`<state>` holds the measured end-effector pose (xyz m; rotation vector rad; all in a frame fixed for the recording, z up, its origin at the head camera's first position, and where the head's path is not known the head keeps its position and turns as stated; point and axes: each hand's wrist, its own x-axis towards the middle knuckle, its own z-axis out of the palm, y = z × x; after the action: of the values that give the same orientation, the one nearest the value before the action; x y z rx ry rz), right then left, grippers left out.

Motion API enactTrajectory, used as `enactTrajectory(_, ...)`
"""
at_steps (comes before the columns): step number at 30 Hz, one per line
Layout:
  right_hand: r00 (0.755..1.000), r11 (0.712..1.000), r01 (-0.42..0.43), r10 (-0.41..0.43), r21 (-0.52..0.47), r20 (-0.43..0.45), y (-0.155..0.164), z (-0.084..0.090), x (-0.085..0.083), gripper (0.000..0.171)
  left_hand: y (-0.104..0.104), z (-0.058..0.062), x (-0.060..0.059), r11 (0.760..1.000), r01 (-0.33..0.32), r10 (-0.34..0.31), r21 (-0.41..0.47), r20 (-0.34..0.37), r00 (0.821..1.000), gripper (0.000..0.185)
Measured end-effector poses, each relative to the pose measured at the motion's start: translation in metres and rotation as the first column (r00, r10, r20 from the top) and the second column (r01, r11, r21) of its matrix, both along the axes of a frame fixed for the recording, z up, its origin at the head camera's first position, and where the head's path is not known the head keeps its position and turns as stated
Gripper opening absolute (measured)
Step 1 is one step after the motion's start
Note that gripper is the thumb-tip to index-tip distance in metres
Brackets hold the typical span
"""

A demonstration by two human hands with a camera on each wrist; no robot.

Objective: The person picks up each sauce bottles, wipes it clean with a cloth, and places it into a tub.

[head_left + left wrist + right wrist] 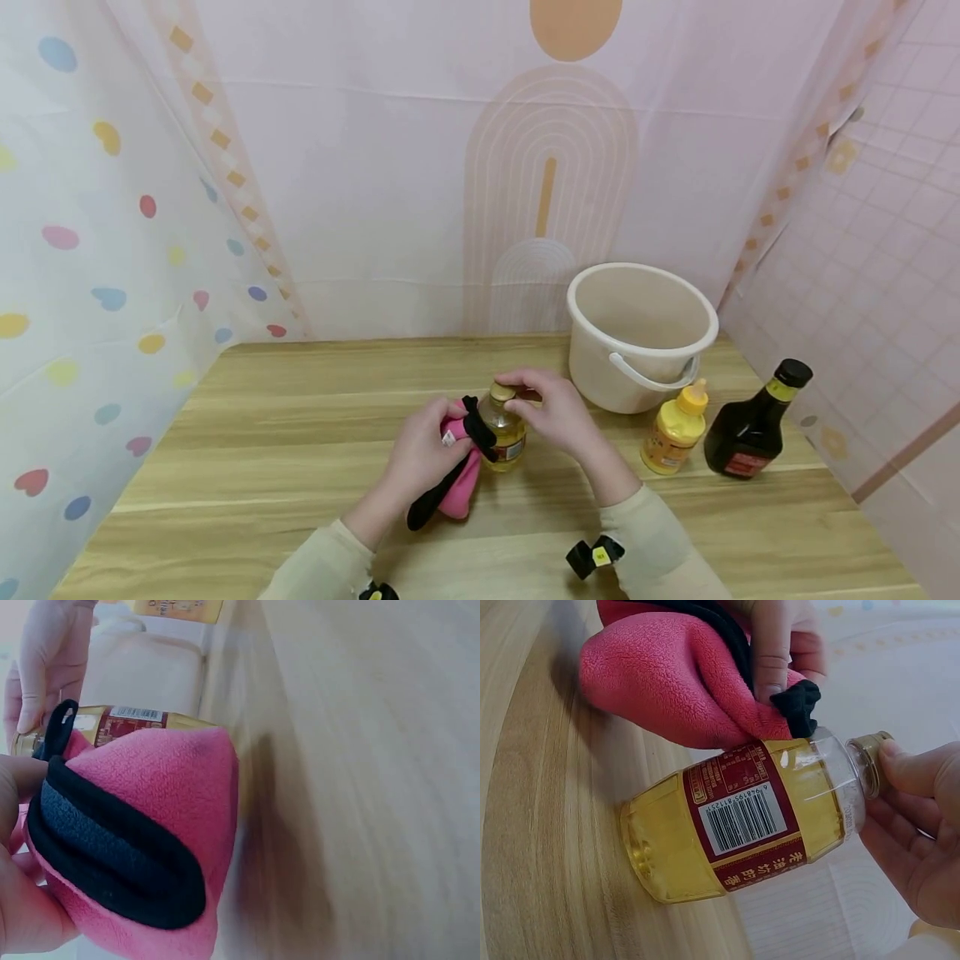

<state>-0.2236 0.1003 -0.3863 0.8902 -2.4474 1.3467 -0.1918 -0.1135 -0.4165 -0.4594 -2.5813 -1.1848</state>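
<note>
The right hand (558,410) has its fingers (911,769) curled round the gold cap (871,761) of a small oil bottle (504,433), pinching it from above. The left hand (423,450) grips a pink cloth with black trim (459,475), thumb and fingers closed on it, and presses it against the bottle's left side, just below the shoulder. The bottle stands upright on the desk (300,467), a little toward the near edge from the middle, its long axis vertical and its cap directly under the right fingers; both hands touch it, the right at the top, the left at the flank. Outward toward the far right corner stands a white bucket (637,333). Beside it, along the right edge, stand a yellow squeeze bottle (675,429) and a dark sauce bottle (753,425), well apart from the hands.
</note>
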Motion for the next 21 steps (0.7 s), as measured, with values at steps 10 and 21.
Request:
enactTrajectory(10,1.000,1.000,0.009,-0.009,0.001,0.002,0.0000,0.0003,0.0010,0.030,-0.0002,0.0005,-0.0028,0.999,-0.006,0.007,-0.040,0.018,1.000,0.031)
enactTrajectory(21,1.000,1.000,0.003,-0.003,-0.007,0.013,-0.0007,0.0007,0.0024,0.031,-0.0017,-0.0059,-0.0017,0.995,0.008,-0.005,-0.098,0.032,0.999,0.033)
